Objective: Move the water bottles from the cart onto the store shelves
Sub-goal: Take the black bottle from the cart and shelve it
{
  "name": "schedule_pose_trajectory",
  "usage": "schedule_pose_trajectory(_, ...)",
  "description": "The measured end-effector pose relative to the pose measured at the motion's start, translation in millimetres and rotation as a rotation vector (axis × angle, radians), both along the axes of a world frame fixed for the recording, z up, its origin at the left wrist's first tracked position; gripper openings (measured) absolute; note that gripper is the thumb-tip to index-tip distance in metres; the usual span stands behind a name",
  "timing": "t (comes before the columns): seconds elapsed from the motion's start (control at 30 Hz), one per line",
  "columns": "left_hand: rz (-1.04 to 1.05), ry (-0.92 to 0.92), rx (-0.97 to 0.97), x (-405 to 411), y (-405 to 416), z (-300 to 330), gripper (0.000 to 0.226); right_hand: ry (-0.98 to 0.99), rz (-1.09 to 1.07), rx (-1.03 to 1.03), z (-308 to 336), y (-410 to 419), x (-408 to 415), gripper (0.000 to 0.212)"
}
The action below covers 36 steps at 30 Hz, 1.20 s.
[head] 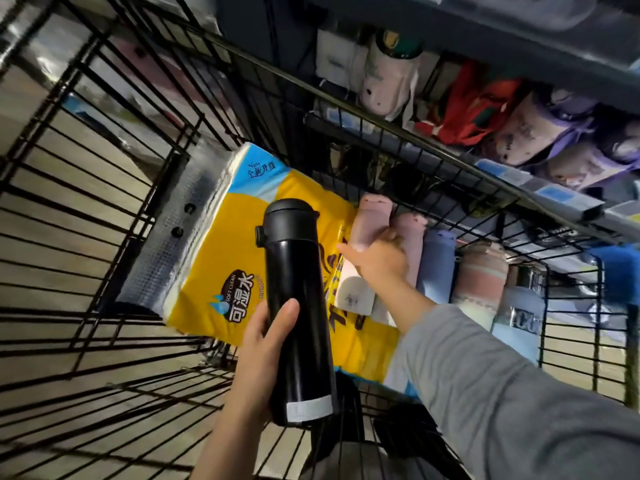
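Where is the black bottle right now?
The black bottle is at the centre of the head view, gripped by the left hand above the yellow tissue pack in the cart.

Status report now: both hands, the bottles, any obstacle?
Left hand grips black bottle above cart. Right hand on pink bottle in cart; grip unclear. Cart's wire wall stands between bottles and shelves.

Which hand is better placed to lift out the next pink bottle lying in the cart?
Right hand: it already rests on the pink bottle. The left hand is busy holding the black bottle.
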<state>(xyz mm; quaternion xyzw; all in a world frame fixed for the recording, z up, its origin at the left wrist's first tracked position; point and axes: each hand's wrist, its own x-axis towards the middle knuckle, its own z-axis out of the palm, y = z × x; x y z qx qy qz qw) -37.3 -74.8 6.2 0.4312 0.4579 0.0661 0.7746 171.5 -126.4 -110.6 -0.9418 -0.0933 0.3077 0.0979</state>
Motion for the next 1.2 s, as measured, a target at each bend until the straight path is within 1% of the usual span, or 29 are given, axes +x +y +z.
schedule_pose_trajectory(0.07,-0.036,-0.059,0.009,-0.2,1.1,-2.4,0.07,0.022,-0.017,0.0,-7.2,5.7,-3.3,0.116)
schedule_pose_trajectory(0.13,-0.085,-0.087,0.083,-1.3,0.1,-2.9,0.063,0.051,-0.083,0.043,-19.3,6.4,-9.8,0.114)
schedule_pose_trajectory(0.17,-0.108,-0.083,0.128,-0.8,-1.3,-2.0,0.059,0.047,-0.128,0.073,-23.3,4.8,-11.8,0.11)
schedule_pose_trajectory(0.23,-0.148,-0.037,0.257,0.4,-3.8,-2.7,0.06,0.035,-0.196,0.142,-20.9,1.2,-15.3,0.102)
schedule_pose_trajectory(0.33,-0.232,0.102,0.515,0.1,-4.7,-9.7,0.063,0.086,-0.291,0.32,-6.8,-11.9,-19.0,0.084)
schedule_pose_trajectory(0.37,-0.254,0.133,0.571,-0.6,-5.1,-12.1,0.064,0.107,-0.327,0.377,-1.4,-20.2,-21.5,0.078)
schedule_pose_trajectory(0.43,-0.28,0.162,0.641,-1.6,-6.8,-15.0,0.065,0.149,-0.478,0.471,10.3,-38.7,-29.1,0.065)
schedule_pose_trajectory(0.47,-0.29,0.171,0.671,-1.4,-7.8,-15.4,0.066,0.158,-0.514,0.48,19.0,-48.9,-34.5,0.061)
schedule_pose_trajectory(0.5,-0.299,0.179,0.697,-1.6,-8.6,-16.1,0.068,0.148,-0.464,0.476,29.3,-59.8,-39.5,0.064)
schedule_pose_trajectory(0.57,-0.333,0.207,0.748,-2.5,-9.9,-17.5,0.073,0.086,-0.322,0.48,48.7,-86.1,-49.8,0.078)
schedule_pose_trajectory(0.6,-0.347,0.216,0.772,-2.5,-11.7,-17.0,0.074,0.076,-0.313,0.505,60.9,-98.6,-53.9,0.079)
schedule_pose_trajectory(0.73,-0.341,0.191,0.854,4.8,-31.0,-6.9,0.058,0.116,-0.385,0.66,92.5,-149.3,-63.2,0.078)
schedule_pose_trajectory(0.83,-0.343,0.145,0.859,21.2,-62.7,1.3,0.057,0.086,-0.433,0.744,112.6,-190.9,-60.9,0.081)
schedule_pose_trajectory(0.93,-0.378,0.092,0.876,41.6,-106.9,9.3,0.071,0.024,-0.468,0.832,131.6,-237.4,-55.0,0.084)
schedule_pose_trajectory(1.0,-0.404,0.069,0.902,56.3,-145.2,18.7,0.075,-0.047,-0.471,0.874,142.5,-274.6,-48.2,0.086)
schedule_pose_trajectory(1.07,-0.422,0.031,0.927,69.3,-187.8,30.1,0.073,-0.096,-0.474,0.923,151.3,-315.3,-41.6,0.085)
schedule_pose_trajectory(1.2,-0.454,0.015,0.927,84.0,-282.4,44.5,0.064,-0.105,-0.528,0.995,164.4,-413.4,-32.2,0.087)
